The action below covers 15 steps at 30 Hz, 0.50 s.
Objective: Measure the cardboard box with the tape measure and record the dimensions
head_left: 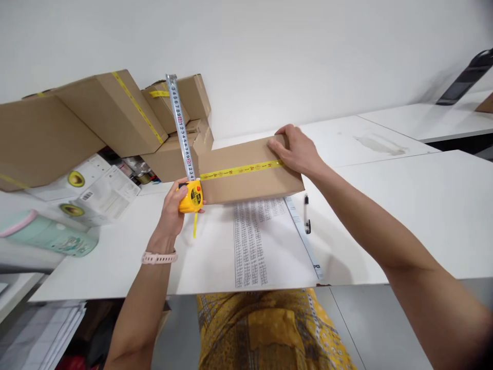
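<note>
My left hand (174, 208) is closed round a yellow tape measure (190, 197) with a red button. Its silver blade (180, 121) sticks out up and away, past the left end of a cardboard box (246, 186). A strip of yellow printed tape runs along that box. Gripping the box's far right end is my right hand (295, 150), thumb on the top face and fingers over the far edge. The box is held tilted above a printed sheet (254, 246) on the white table (365, 226). A yellow strap dangles below the tape measure.
Several cardboard boxes (111, 110) are piled at the back left. Before them lie a white carton with avocado pictures (103, 190) and a mint-green tumbler (57, 234). A black pen (307, 213) lies right of the sheet. A dark object (468, 77) stands far right.
</note>
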Each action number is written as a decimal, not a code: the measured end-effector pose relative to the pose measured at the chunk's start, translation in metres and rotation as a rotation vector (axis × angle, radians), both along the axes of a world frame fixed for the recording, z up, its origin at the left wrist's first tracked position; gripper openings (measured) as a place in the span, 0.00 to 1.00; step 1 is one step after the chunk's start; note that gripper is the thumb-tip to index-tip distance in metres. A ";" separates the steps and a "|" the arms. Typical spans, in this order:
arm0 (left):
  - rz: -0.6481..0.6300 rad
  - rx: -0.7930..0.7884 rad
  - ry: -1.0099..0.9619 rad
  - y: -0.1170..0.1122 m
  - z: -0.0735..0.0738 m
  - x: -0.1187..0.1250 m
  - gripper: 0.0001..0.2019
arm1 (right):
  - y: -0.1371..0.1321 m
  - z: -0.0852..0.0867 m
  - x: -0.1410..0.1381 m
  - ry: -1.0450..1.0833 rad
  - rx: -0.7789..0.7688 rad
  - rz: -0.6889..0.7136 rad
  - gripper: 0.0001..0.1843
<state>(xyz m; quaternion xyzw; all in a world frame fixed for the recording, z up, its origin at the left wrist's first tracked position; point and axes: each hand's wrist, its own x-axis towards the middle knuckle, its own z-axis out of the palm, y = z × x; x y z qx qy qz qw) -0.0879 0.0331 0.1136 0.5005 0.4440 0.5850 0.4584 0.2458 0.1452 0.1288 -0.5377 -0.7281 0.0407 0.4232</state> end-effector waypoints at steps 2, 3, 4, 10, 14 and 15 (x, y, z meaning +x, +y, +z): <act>0.003 -0.007 -0.013 -0.001 0.000 0.002 0.25 | -0.001 -0.010 -0.006 0.000 -0.050 -0.056 0.25; 0.014 0.002 -0.021 -0.003 0.001 0.005 0.25 | -0.001 -0.015 -0.008 0.002 -0.050 -0.080 0.25; 0.034 0.022 -0.027 -0.007 0.002 0.009 0.24 | -0.001 -0.018 -0.009 0.002 -0.033 -0.096 0.25; 0.013 0.070 -0.103 -0.056 0.000 0.062 0.27 | 0.005 -0.014 -0.007 0.049 -0.004 -0.017 0.19; -0.248 -0.224 -0.199 -0.089 -0.026 0.107 0.28 | 0.006 -0.007 -0.004 0.141 -0.097 0.051 0.14; -0.288 -0.274 -0.218 -0.095 -0.034 0.116 0.28 | 0.006 -0.007 -0.004 0.149 -0.099 0.065 0.14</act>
